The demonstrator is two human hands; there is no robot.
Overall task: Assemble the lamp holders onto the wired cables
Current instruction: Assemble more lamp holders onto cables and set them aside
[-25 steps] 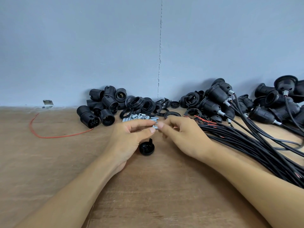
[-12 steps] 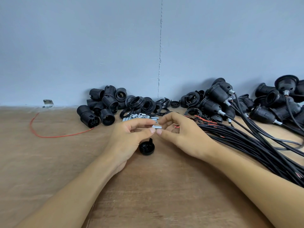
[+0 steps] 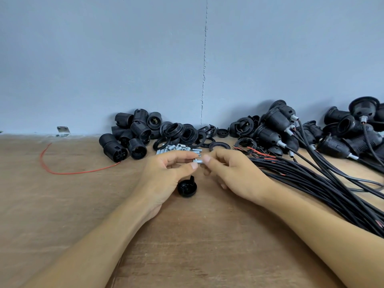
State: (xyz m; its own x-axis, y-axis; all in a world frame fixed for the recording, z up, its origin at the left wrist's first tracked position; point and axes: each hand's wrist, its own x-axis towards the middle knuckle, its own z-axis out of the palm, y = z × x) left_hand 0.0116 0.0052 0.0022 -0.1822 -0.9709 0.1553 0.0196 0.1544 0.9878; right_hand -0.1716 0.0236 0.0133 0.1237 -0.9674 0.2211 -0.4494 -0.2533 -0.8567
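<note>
I work in a small assembly workshop: my wooden desk stands against a bare grey-blue wall, with heaps of black lamp holders in the middle, small metal tubes before them, and many black cables at the right.

— What can't you make out?
— The small metal tube. Fingertips of the left hand and right hand cover both its ends, and any thread is too small to tell. The left hand also hides part of the black cap.
— And at the edges?
— The cable bundle runs off the right edge, which also cuts off an assembled lamp holder.
</note>
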